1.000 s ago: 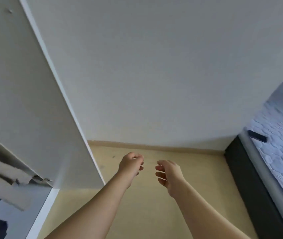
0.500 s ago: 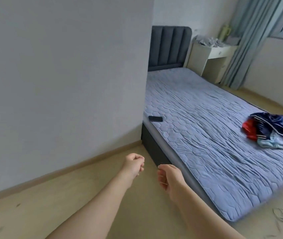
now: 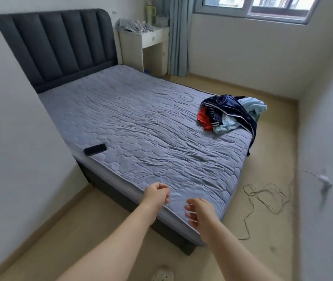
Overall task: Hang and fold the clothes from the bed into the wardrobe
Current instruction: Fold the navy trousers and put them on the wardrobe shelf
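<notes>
Head: clothes [image 3: 230, 115] well beyond hands [image 3: 155, 195] [image 3: 201, 212]

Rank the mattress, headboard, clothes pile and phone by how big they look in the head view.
1. mattress
2. headboard
3. clothes pile
4. phone
The pile lies farther from the camera than the phone, yet clearly looks bigger.

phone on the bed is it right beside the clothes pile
No, the phone lies at the wall-side edge of the bed, well apart from the clothes pile at the opposite corner.
</notes>
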Available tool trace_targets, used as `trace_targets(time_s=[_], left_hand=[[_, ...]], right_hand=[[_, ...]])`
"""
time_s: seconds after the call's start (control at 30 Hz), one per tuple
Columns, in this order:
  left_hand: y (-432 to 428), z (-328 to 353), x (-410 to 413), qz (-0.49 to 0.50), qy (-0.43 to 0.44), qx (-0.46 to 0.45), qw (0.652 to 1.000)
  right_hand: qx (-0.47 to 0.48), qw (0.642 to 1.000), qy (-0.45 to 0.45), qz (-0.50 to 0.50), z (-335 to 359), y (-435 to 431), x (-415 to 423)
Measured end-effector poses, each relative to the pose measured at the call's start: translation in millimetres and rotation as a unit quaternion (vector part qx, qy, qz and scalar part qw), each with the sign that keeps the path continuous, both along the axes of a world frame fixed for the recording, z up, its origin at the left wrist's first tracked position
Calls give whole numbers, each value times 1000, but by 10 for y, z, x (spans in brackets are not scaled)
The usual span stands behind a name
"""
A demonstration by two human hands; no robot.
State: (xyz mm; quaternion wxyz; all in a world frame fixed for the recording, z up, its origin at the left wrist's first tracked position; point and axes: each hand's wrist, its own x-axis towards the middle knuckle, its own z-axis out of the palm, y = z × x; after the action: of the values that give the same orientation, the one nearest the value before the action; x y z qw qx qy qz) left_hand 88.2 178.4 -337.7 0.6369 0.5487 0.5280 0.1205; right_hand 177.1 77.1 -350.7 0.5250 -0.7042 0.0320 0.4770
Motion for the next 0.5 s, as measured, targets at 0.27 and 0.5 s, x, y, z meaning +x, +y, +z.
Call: trace_targets(time_s=[0.27, 0.5], left_hand=[[326, 13, 1433, -115, -3, -2, 993], [176, -130, 2616, -202, 16, -10, 979]], right_hand=[[-9, 993, 4, -116, 19, 240, 1230], [-12, 978, 41, -204, -54, 14, 2163]])
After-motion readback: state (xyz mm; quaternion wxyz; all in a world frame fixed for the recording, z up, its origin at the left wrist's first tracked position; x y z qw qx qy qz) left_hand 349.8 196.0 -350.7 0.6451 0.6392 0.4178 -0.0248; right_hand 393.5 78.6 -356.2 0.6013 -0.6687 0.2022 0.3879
